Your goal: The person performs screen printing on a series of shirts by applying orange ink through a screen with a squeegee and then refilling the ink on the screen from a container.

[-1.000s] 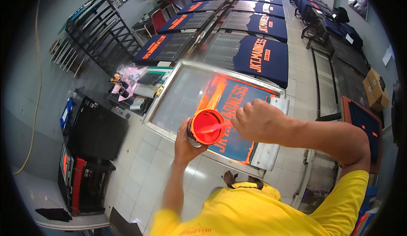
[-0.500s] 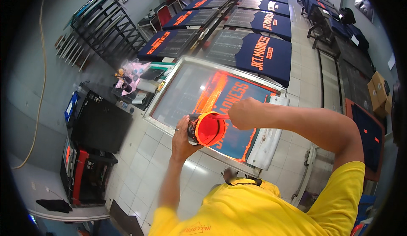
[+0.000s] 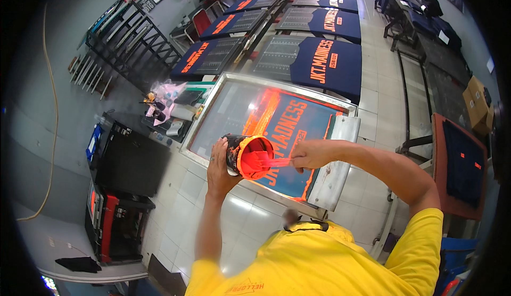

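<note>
Gripping an ink-coated spatula (image 3: 278, 162), the right hand (image 3: 308, 155) is clenching, elbow jutting outward, while the left hand (image 3: 219, 171) is clasping a black tub (image 3: 232, 153). Tilting with its mouth rightward above a metal-framed printing screen (image 3: 287, 89), the tub is holding red-orange ink (image 3: 252, 164); the spatula is pointing leftward, lengthwise across, its far end sitting inside the tub.

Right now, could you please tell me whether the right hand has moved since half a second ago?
Yes: judged against the metal screen frame, the right hand has shifted toward the person's body.
</note>
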Demonstrator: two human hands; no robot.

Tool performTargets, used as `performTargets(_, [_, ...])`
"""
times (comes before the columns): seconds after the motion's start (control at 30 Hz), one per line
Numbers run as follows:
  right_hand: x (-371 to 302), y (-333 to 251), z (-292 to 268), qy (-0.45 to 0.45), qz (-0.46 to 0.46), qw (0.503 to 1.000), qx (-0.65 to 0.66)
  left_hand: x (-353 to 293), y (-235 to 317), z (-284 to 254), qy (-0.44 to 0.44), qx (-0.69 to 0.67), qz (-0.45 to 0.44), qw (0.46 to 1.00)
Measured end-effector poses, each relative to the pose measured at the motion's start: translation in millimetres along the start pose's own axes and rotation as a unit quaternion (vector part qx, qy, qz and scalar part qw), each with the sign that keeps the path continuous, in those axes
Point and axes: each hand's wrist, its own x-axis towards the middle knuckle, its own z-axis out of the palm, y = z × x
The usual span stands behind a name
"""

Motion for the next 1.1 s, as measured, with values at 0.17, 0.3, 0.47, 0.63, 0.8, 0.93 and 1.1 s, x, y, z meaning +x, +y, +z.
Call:
performTargets(0.17, [-5.8, 27.3, 14.5, -0.055, 0.032, 0.955, 0.291, 12.5, 8.1, 11.7, -0.002, 0.015, 0.003, 1.0])
performTargets(0.3, [4.7, 54.0, 42.0, -0.065, 0.009, 0.884, 0.463, 11.6, 10.7, 26.1, 0.004, 0.026, 0.001, 1.0])
performTargets(0.47, [9.7, 71.8, 51.7, -0.069, -0.028, 0.838, 0.54, 11.5, 14.3, 42.7, 0.01, 0.034, -0.02, 0.999])
performTargets(0.63, [12.3, 76.0, 40.6, -0.061, -0.018, 0.839, 0.541, 9.1, 6.4, 46.3, 0.012, 0.031, -0.084, 0.996])
performTargets(0.8, [10.8, 68.7, 25.3, -0.041, -0.026, 0.846, 0.531, 10.8, 5.1, 44.5, 0.021, 0.028, -0.138, 0.99])
performTargets(0.93, [16.7, 73.1, 12.7, -0.02, -0.031, 0.857, 0.515, 17.8, 5.7, 40.6, 0.007, 0.01, -0.192, 0.981])
performTargets(1.1, [24.9, 83.9, -4.7, 0.016, -0.011, 0.871, 0.49, 34.2, 11.5, 30.8, -0.04, 0.015, -0.267, 0.963])
